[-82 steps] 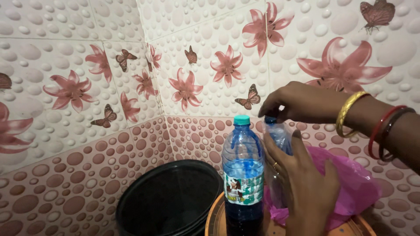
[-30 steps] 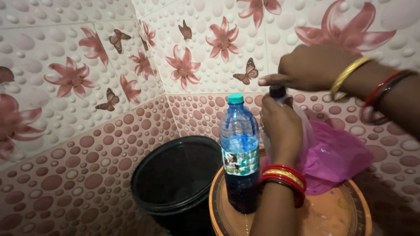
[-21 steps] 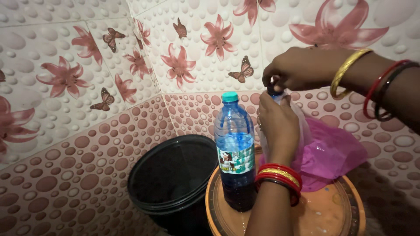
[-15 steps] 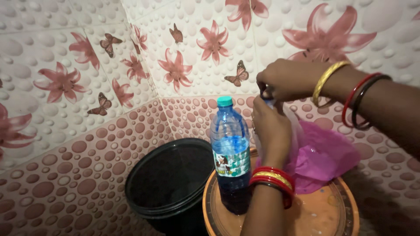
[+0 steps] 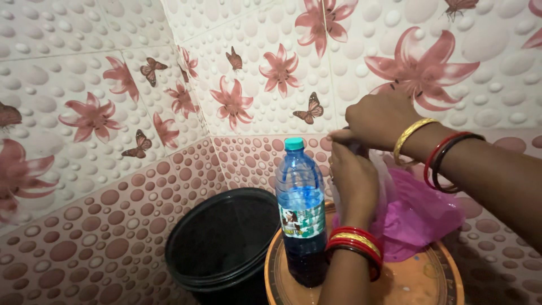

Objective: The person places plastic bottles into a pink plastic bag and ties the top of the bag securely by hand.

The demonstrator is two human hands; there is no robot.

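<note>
Head view: we wrap our left hand (image 5: 354, 181) around a clear bottle (image 5: 386, 179), mostly hidden behind it, while our right hand (image 5: 377, 120) pinches its top. It stands on a round orange stool (image 5: 435, 282) beside a blue-capped bottle (image 5: 302, 212), touching a pink bag (image 5: 420, 217). Left of the stool's rim sits a black bucket (image 5: 226, 243), tight against the tiled corner.

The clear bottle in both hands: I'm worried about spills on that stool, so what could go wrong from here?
The clear bottle looks thin and soft; the left hand gripping its body while the right hand works the top could squeeze liquid out. The blue bottle stands upright right beside the left wrist, so it might get knocked toward the black bucket. The stool top looks wet, possibly slippery.
</note>
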